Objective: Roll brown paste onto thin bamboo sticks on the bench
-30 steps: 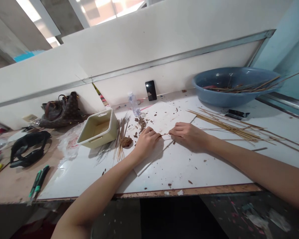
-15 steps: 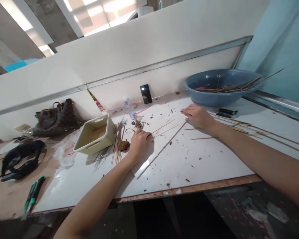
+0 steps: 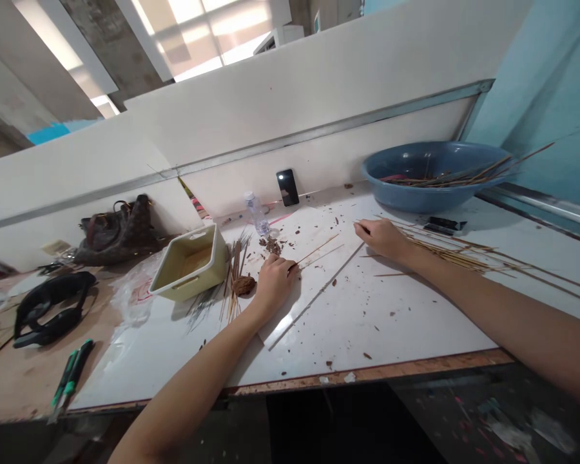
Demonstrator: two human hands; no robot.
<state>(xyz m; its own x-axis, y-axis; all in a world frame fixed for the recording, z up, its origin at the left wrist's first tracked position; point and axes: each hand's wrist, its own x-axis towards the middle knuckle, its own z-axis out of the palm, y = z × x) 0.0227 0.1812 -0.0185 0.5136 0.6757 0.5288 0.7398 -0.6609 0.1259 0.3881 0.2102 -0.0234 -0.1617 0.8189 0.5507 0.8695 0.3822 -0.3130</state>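
Observation:
My left hand rests on the white tabletop with its fingers pinched on the end of a thin bamboo stick that points up and right. A lump of brown paste lies just left of that hand. My right hand lies further right, fingers curled at the near end of a loose pile of thin sticks. What those fingers hold is hidden.
A cream tray stands left of a bundle of coated sticks. A blue basin with sticks sits at the back right. A small bottle, a phone, a brown bag and green-handled tools lie around.
My hands were together on one stick a second ago. The right hand has let go and moved right to the stick pile. The left hand keeps the stick.

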